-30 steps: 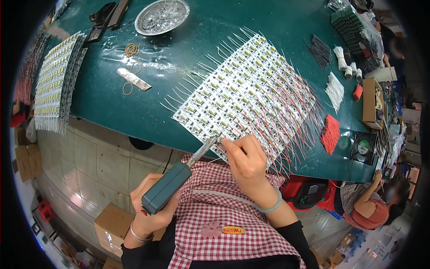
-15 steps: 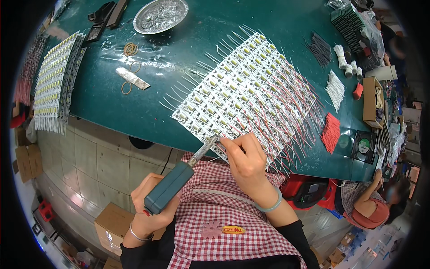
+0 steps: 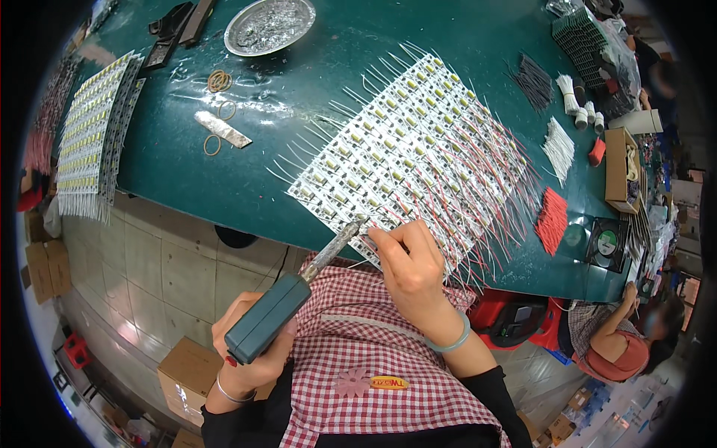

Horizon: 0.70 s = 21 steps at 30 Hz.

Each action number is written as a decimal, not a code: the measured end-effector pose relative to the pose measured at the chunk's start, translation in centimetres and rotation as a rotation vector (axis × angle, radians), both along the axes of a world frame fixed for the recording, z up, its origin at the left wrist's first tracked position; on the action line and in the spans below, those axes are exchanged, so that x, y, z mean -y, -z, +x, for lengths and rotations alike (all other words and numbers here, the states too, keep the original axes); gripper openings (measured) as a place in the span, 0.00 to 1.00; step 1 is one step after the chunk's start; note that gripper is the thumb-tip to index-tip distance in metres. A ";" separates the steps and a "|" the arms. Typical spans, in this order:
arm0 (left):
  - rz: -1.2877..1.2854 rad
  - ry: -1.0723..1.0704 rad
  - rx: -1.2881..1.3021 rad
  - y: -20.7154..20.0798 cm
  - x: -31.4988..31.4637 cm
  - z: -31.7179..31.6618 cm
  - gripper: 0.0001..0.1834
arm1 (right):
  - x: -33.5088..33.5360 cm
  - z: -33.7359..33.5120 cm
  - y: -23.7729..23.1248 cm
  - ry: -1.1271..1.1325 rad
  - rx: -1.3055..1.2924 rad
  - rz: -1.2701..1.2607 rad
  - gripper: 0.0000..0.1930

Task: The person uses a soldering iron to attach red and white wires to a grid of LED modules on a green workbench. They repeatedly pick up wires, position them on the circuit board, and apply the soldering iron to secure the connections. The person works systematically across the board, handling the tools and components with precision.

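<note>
My left hand (image 3: 254,343) is wrapped round the dark green handle of a soldering iron (image 3: 272,313). The iron's metal tip reaches up to the near edge of a large white circuit board panel (image 3: 403,142). Yellow components sit in rows across this panel, with white wires along its far left side and red and white wires along its right. My right hand (image 3: 411,265) has thumb and index finger pinched at the panel's near edge, just right of the iron's tip. What lies between those fingertips is too small to make out.
On the green table (image 3: 194,172) lie a solder-flecked metal dish (image 3: 269,26), rubber bands (image 3: 219,81) and a flat silvery strip (image 3: 222,130). More wired panels (image 3: 93,134) hang over the left edge. Red wires (image 3: 551,222), white wires (image 3: 558,149) and black wires (image 3: 532,81) lie rightward. Another person (image 3: 620,336) sits right.
The soldering iron has drawn back slightly down and to the left with my left hand, its tip now a little apart from my right fingertips. My right hand stays put.
</note>
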State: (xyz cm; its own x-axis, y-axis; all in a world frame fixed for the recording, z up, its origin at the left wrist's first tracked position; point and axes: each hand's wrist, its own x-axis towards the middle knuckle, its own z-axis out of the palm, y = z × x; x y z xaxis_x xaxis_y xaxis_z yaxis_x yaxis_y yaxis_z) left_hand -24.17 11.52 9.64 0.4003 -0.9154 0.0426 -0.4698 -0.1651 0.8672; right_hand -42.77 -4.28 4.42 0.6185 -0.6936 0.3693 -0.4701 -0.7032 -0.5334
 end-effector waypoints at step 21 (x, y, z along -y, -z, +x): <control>0.052 -0.084 -0.049 0.0 -1.7 0.0 0.12 | -1.5 0.4 -0.6 -0.015 0.075 -0.043 0.17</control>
